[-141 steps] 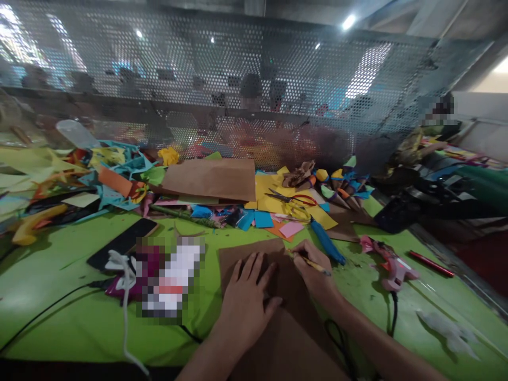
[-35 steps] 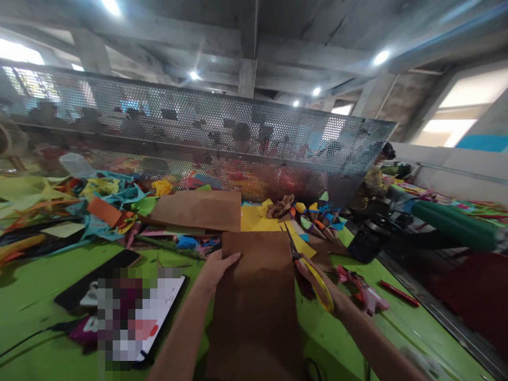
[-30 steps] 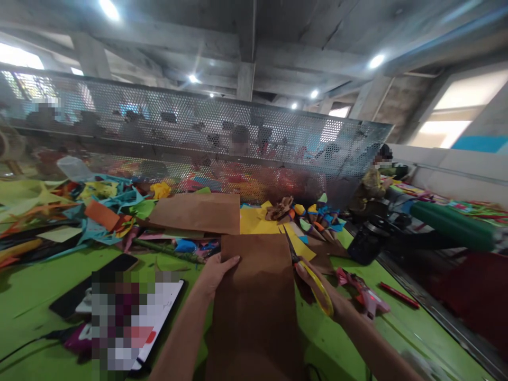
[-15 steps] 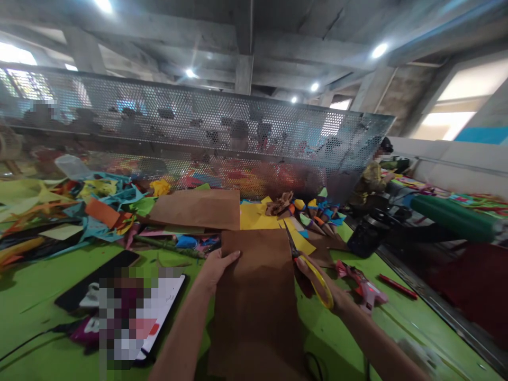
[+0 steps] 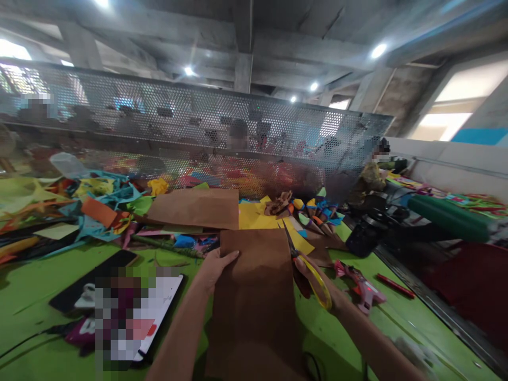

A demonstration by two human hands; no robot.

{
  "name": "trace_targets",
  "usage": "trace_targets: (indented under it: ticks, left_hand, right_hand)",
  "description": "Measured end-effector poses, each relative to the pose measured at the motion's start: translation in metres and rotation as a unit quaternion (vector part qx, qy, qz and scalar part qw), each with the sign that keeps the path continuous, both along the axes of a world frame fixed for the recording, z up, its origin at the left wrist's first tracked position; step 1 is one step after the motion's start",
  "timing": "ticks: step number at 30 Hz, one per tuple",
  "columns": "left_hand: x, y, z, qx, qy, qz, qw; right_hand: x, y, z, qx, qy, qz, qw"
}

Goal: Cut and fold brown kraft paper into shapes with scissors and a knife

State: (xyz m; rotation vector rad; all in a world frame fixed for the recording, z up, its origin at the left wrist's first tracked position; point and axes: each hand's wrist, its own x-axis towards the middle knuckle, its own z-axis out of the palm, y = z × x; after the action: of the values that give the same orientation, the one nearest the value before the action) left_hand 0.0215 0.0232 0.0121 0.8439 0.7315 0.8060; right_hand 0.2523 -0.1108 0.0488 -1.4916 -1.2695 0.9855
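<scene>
A long sheet of brown paper stretches from the middle of the table toward me. My left hand pinches its left edge near the far end, thumb on top. In my right hand is a pair of scissors with yellow handles, the fingers wrapped round the loops. The scissor blades point away from me and lie along the paper's right edge, slightly apart at the tips. Whether they bite into the paper I cannot tell.
A pink glue gun and a red pen lie to the right. On the left are a dark phone and a partly blurred notebook. Coloured paper scraps pile up before a perforated metal screen. A person sits at far right.
Both hands, the scissors and the brown paper keep nearly the same places. The whole view has shifted very slightly.
</scene>
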Motion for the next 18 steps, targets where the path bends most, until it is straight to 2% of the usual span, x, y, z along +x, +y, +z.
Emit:
trace_targets:
  ticks: [18]
  left_hand:
    - [-0.0016,-0.0007,0.0022,0.005,0.005,-0.004,1.0]
  right_hand:
    - [0.0085,-0.0003,-0.0085,-0.003,0.009,0.005,1.0]
